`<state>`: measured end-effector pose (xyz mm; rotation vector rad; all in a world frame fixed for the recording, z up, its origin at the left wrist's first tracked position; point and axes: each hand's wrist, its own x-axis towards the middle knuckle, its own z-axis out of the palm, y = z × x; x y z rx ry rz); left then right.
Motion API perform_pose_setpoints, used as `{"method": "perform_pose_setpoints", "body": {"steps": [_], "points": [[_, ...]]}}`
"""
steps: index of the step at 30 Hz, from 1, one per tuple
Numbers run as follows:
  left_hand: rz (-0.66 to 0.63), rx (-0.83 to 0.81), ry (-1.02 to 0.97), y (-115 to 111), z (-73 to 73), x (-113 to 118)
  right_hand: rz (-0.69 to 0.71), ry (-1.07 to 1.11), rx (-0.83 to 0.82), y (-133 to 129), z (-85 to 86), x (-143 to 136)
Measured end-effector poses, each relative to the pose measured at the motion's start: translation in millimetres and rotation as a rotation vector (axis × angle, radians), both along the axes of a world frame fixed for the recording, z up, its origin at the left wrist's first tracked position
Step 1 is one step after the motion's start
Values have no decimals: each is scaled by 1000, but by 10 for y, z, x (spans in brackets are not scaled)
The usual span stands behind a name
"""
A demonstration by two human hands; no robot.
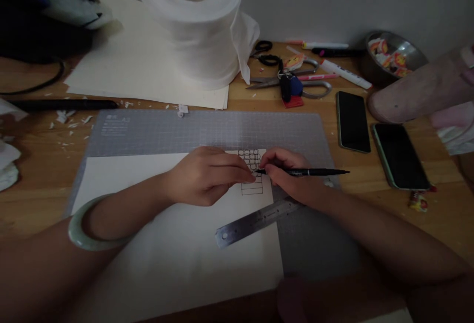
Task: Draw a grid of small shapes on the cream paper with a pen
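My right hand [287,167] is closed around a slim black pen [314,171], whose tip points left at a drawn grid [250,157] near the top right of a white sheet [177,244]. The grid has rows of small rounded shapes above and plain ruled boxes below. My left hand [207,175] rests on the sheet with its fingers stretched toward the pen tip; its thumb is mostly hidden. Below both hands a metal ruler [255,222] lies slanted across the sheet's right edge, its far end partly under my right forearm.
Under the sheet is a grey cutting mat [166,130]. Behind it stand a white tissue roll [203,31], scissors [314,86], keys [291,86] and markers [346,73]. At right are two phones [353,120], a metal bowl [418,54] of wrapped sweets and a pinkish cylinder [418,93]. Paper scraps [68,115] lie left.
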<state>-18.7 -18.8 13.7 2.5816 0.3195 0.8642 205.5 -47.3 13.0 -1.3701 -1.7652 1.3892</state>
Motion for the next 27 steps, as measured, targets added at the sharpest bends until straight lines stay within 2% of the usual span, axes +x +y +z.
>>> {"method": "perform_pose_setpoints", "body": {"steps": [18, 27], "points": [[9, -1, 45, -3, -6, -20, 22, -14, 19, 2, 11, 0], [3, 6, 25, 5, -19, -17, 52, -77, 109, -3, -17, 25]]}}
